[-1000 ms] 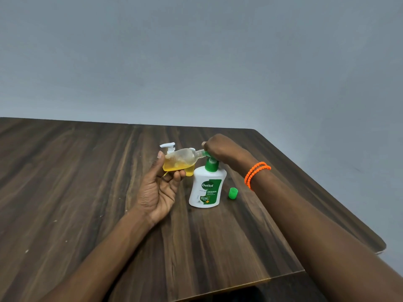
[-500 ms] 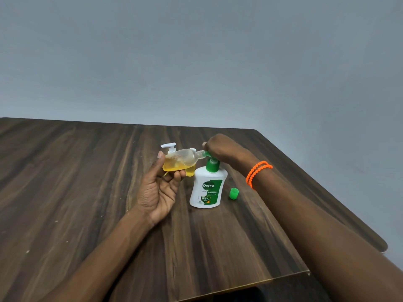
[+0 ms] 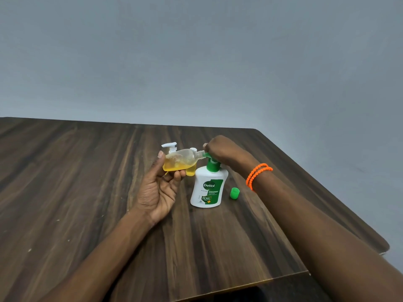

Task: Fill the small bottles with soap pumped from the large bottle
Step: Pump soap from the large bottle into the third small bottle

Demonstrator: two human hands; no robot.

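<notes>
A large white Dettol bottle with a green pump stands upright near the table's middle. My right hand rests on top of its pump head. My left hand holds a small clear bottle on its side, about half full of yellow soap, its open mouth against the pump's spout. Behind the held one stand two other small bottles with white pumps, mostly hidden. A small green cap lies on the table to the right of the large bottle.
The dark wooden table ends at a front edge near me and a right edge with a rounded corner. A grey wall rises behind it. An orange beaded bracelet circles my right wrist.
Hardly anything differs; both hands stay at the bottles, and the view has shifted only slightly.
</notes>
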